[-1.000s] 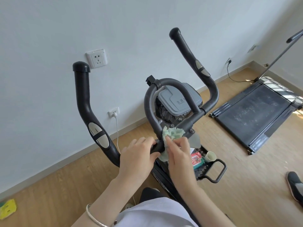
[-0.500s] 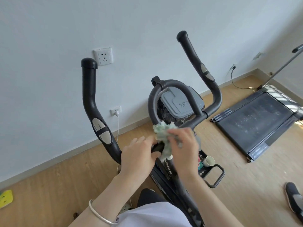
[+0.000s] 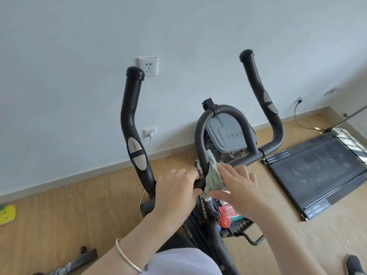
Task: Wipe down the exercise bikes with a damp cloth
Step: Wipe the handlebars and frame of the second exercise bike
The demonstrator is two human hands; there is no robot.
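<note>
A black exercise bike [image 3: 222, 112] stands in front of me, with two tall handlebar arms and an inner loop bar. My left hand [image 3: 175, 192] grips the crossbar at the foot of the loop. My right hand [image 3: 237, 185] presses a pale green cloth [image 3: 213, 176] against the lower left leg of the loop bar, thumb under the cloth and fingers spread over it. The left handlebar arm [image 3: 131, 120] and the right handlebar arm [image 3: 258, 86] rise on either side. A red knob [image 3: 225, 220] sits on the frame below my hands.
A grey-lidded bin [image 3: 230, 133] stands behind the bike against the white wall. A folded treadmill [image 3: 317, 173] lies on the wood floor at right. Wall sockets [image 3: 148, 66], a white cable [image 3: 147, 155] and a yellow object [image 3: 7, 214] at far left are in view.
My right hand has slid the cloth lower along the loop bar and its fingers have spread. The view has tilted down and nearer. My left hand keeps its grip on the crossbar.
</note>
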